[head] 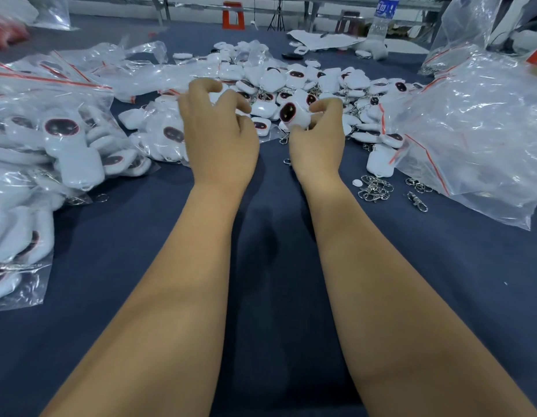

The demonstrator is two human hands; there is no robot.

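One charm (292, 114) is pinched in the right hand (318, 139), the left hand (220, 133) is curled on can't-tell-what, so steadying the charm first seems smart.

We see a white charm (294, 114) with a dark oval face, rimmed in red and marked with what may be two red dots. The desk (276, 266) is navy blue. The clear bags (471, 130) carry red strips, the clasps (375, 188) are silver, and the stool (233, 15) is orange.
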